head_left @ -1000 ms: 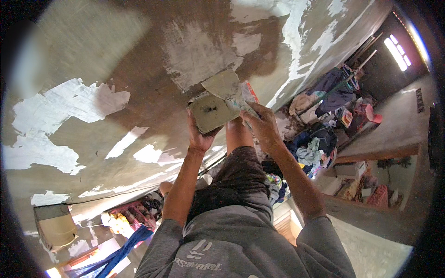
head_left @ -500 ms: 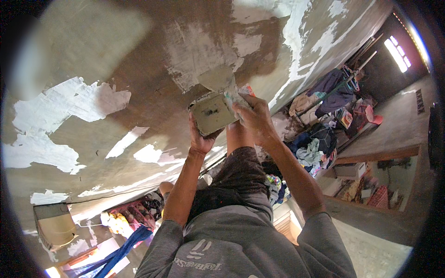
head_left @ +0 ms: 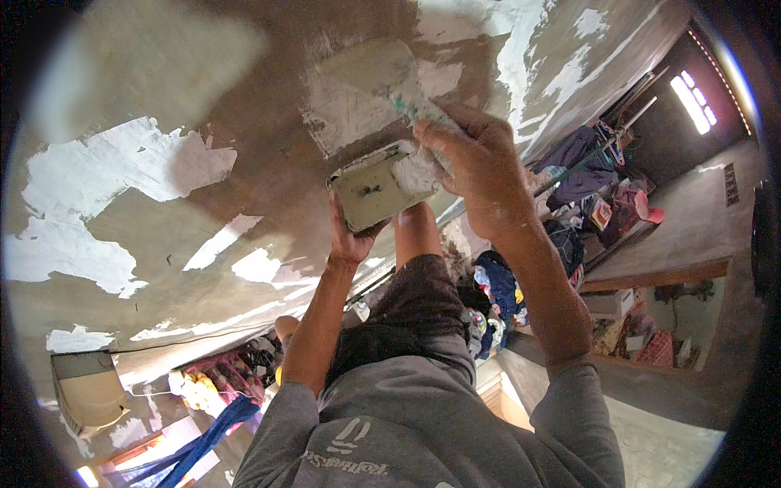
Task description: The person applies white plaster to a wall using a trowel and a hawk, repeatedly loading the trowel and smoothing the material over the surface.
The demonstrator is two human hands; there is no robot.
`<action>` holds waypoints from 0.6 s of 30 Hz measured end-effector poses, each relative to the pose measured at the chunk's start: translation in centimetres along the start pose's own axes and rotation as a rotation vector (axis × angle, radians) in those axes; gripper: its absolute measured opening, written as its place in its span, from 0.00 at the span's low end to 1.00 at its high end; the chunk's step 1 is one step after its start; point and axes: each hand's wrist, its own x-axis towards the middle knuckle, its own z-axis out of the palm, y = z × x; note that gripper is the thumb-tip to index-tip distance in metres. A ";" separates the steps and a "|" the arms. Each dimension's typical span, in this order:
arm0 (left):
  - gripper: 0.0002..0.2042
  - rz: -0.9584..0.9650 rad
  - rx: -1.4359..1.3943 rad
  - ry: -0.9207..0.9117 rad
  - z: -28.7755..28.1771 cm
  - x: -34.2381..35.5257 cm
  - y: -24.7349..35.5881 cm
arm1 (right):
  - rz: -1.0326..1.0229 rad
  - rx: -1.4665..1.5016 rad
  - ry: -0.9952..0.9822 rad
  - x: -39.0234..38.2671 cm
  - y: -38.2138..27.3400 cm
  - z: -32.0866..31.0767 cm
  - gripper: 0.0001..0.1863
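My left hand supports a shallow rectangular tub from below, its fingers curled on the near side. White putty sits at the right end of the tub, and a dark mark shows on its bottom. My right hand grips the smeared handle of a wide putty knife, just above and right of the tub. Its broad blade lies on or close to the wall, over a thinly whitened patch; exact contact is hard to tell.
White patches mark much of the brown-grey wall. Clothes hang and lie heaped at the right, by a framed recess with stored things. A beige box-like fixture and blue cloth are at lower left.
My right hand has moved up and right, carrying the putty knife off the tub's edge and higher along the wall. White putty at the tub's right end now shows. The left hand has barely moved.
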 end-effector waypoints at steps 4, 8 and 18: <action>0.34 -0.003 -0.018 -0.009 -0.7 -0.1 0.3 | -0.160 -0.037 0.044 -0.3 -1.1 -0.1 0.16; 0.35 -0.011 -0.008 0.000 -1.0 -0.5 0.5 | -0.173 0.027 0.067 -1.3 3.1 0.7 0.15; 0.34 0.000 -0.034 0.063 -2.4 -1.5 0.4 | -0.014 0.052 -0.005 -1.1 16.8 3.7 0.18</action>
